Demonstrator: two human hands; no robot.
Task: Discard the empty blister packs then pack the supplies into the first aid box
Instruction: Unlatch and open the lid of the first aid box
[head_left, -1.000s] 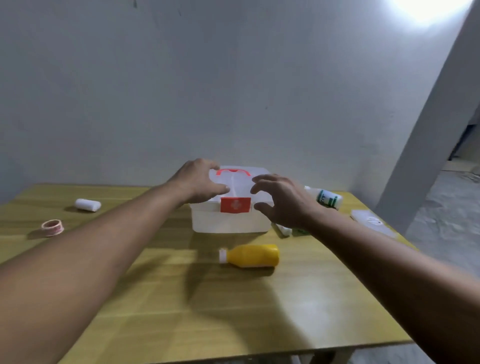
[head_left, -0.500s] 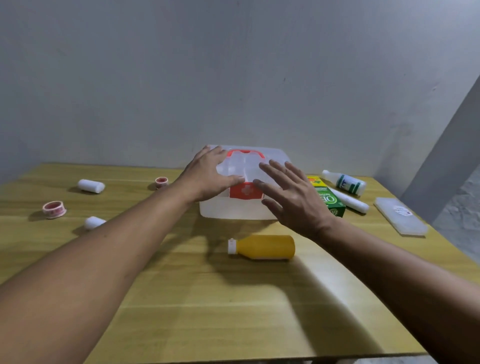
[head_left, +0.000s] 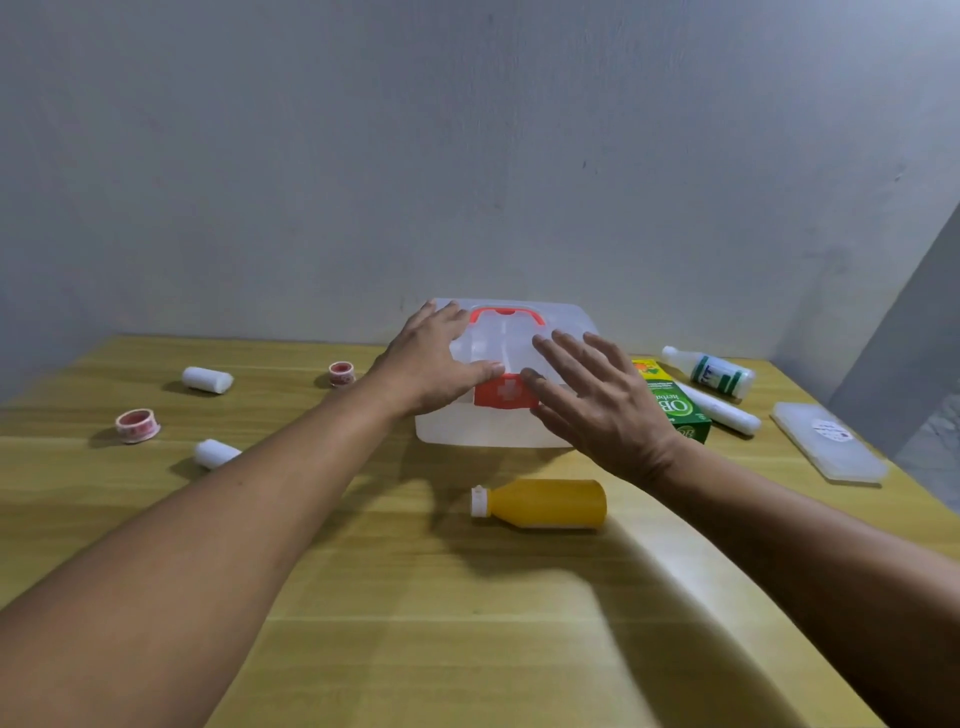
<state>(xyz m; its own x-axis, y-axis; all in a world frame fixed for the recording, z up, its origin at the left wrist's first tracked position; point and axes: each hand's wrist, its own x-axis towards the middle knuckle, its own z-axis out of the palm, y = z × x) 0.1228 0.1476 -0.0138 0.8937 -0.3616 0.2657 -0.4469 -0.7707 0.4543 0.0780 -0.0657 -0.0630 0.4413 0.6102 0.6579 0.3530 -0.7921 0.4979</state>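
At the centre of the frame the translucent first aid box (head_left: 506, 400), lid down, sits on the wooden tabletop (head_left: 415, 597). The left hand (head_left: 434, 364) lies flat on its lid, fingers spread, gripping nothing. The right hand (head_left: 597, 405) is open at the box's right front, perhaps just touching. A yellow bottle (head_left: 543, 504) lies below the box; a green carton (head_left: 675, 410), white bottle (head_left: 709, 371) and flat case (head_left: 826, 447) lie at right; gauze rolls (head_left: 208, 379) and tape (head_left: 137, 425) at left.
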